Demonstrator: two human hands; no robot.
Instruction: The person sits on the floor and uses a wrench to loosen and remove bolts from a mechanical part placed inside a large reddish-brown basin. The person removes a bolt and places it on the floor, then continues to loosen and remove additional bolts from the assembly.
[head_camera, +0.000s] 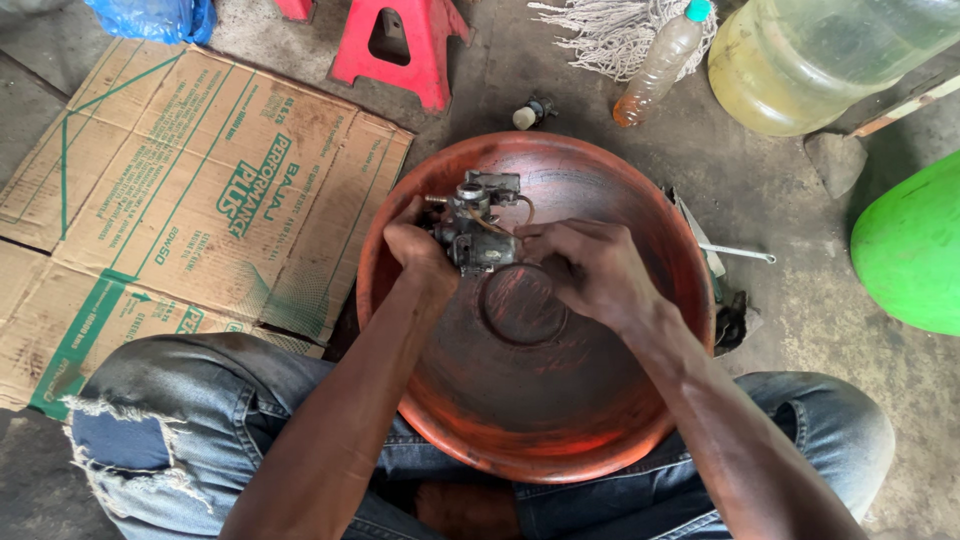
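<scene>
Two hands: both over basin (600, 420).
Left hand (415, 245): grip clenched on carburetor (478, 225).
Right hand (590, 268): grip grasping same carburetor.
Floor: cardboard (180, 180), bottle (660, 60).

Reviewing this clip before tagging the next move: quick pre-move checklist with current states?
1. Left hand gripping the small metal engine part: ok.
2. Right hand on the part too: ok, fingers touch its right side.
3. Part held over the orange basin, not the floor: ok.
4. Basin steady between the knees: ok.
5. Thin hose on the part free of snags: cannot tell.
6. Basin free of loose pieces: ok where visible; the hands hide some.
</scene>
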